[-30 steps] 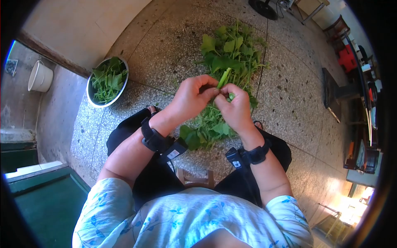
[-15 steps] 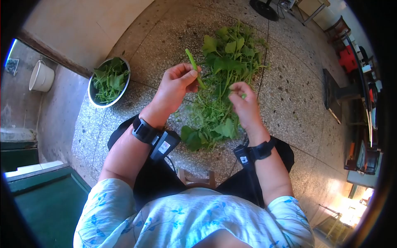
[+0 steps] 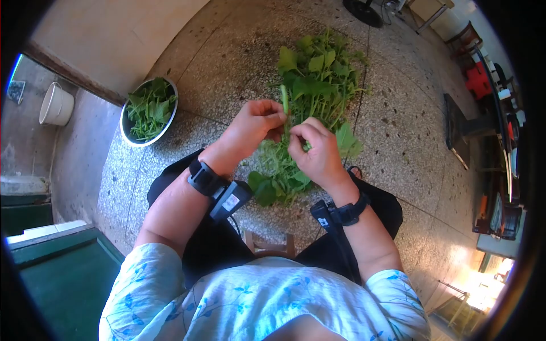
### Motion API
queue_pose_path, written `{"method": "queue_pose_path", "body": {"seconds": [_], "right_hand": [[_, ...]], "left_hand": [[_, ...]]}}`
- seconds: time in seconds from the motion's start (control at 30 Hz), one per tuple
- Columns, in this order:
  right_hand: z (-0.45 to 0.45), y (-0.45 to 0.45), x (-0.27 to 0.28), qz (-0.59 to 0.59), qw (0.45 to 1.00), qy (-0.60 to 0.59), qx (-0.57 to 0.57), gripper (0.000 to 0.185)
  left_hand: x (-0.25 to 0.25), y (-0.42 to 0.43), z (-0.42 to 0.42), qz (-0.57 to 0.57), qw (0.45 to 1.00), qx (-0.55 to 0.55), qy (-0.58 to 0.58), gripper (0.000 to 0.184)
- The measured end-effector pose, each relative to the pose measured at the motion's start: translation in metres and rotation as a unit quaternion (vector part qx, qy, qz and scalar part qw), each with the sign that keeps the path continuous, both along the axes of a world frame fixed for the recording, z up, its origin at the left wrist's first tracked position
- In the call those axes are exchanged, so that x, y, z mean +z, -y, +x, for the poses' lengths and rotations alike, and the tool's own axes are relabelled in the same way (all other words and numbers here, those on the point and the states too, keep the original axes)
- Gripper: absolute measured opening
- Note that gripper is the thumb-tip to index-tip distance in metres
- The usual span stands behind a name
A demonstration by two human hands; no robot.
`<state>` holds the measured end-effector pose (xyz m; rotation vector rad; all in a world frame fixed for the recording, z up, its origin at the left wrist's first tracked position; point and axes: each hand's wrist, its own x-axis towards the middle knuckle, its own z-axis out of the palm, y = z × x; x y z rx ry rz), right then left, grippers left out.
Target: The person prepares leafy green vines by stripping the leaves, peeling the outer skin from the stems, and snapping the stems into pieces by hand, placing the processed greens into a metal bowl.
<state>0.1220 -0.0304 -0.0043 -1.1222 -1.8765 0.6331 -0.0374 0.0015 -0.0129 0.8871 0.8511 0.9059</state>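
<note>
My left hand (image 3: 256,126) pinches a green stem (image 3: 285,98), whose upper end points up past the fingertips. Close beside it on the right, my right hand (image 3: 316,150) has its thumb and forefinger pressed together near the lower end of the stem; what lies between them is too small to name. Below and beyond both hands, a pile of leafy green stems (image 3: 315,85) is spread on the speckled floor. Looser, thinner greens (image 3: 273,162) lie nearer to me, partly covered by my hands.
A metal-rimmed bowl (image 3: 173,115) of leafy greens stands on the floor at the left. Farther left is a white bucket (image 3: 56,105). A dark stand base (image 3: 363,12) is at the top, and a dark table (image 3: 498,108) is at the right.
My hands moved together at the stem, then apart, and are now close together again. My left hand has kept hold of a green stem.
</note>
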Motion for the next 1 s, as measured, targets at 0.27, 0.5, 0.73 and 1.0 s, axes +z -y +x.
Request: {"method": "queue_pose_path", "body": {"seconds": [0.27,0.5,0.73,1.0], "right_hand": [[0.014,-0.009,0.004,-0.012,0.999,-0.015,-0.035,0.004],[0.039,-0.022,-0.011,-0.045,0.983,-0.119,-0.134,0.007],[0.017,-0.007,0.003,-0.156,0.985,-0.062,-0.032,0.011],[0.007,-0.005,0.007,-0.249,0.954,-0.165,0.019,0.011]], "left_hand": [[0.006,-0.001,-0.011,-0.049,0.991,-0.118,0.027,0.016],[0.008,0.0,-0.016,-0.061,0.981,-0.138,0.123,0.017],[0.011,0.0,-0.017,-0.031,0.992,-0.076,0.097,0.011],[0.007,0.002,-0.007,0.063,0.994,-0.089,-0.028,0.01]]}}
